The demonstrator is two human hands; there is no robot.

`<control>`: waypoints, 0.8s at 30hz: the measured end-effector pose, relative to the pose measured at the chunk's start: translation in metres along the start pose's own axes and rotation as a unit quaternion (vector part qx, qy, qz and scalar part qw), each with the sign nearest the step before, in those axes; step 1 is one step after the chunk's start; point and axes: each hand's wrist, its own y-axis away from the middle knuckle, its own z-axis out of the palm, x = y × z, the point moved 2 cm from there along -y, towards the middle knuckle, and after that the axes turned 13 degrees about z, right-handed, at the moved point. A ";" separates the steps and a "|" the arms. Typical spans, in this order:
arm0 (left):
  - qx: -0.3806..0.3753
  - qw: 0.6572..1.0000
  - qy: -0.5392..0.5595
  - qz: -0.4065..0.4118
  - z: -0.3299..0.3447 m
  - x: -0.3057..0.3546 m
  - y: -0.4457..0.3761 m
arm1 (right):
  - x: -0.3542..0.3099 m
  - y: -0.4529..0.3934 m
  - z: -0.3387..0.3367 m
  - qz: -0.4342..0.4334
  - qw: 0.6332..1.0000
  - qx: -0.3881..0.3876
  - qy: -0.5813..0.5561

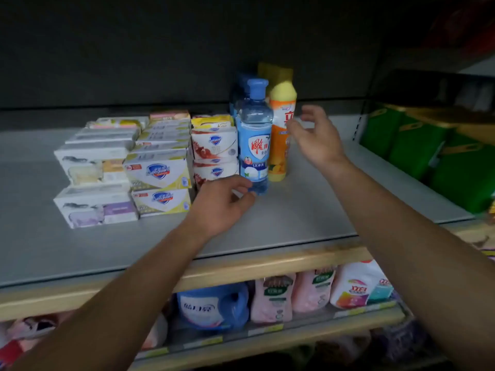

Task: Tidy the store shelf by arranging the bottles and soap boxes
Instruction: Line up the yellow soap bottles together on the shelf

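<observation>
Where two hands reach, one blue bottle (254,137), one orange bottle (281,135)

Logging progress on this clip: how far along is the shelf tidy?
Mostly done, by the look of it. Done: soap boxes stand in stacked rows at the left, with the yellow bottle upright beside them. In hand: the left hand is at the base of the blue bottle; whether it grips is unclear. The right hand hovers open by the yellow bottle. Left: squaring the two front bottles, perhaps.
</observation>
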 end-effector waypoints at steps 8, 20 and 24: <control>0.016 0.992 0.115 -0.046 0.025 -0.019 -0.018 | -0.026 -0.039 0.013 -0.027 0.997 -0.069 -0.005; 0.013 0.987 0.159 -0.036 0.022 -0.003 -0.014 | -0.027 0.011 -0.043 -0.083 0.990 0.076 -0.087; -0.026 0.971 0.237 0.015 0.019 0.009 -0.007 | -0.044 0.032 -0.059 -0.069 0.989 0.068 -0.111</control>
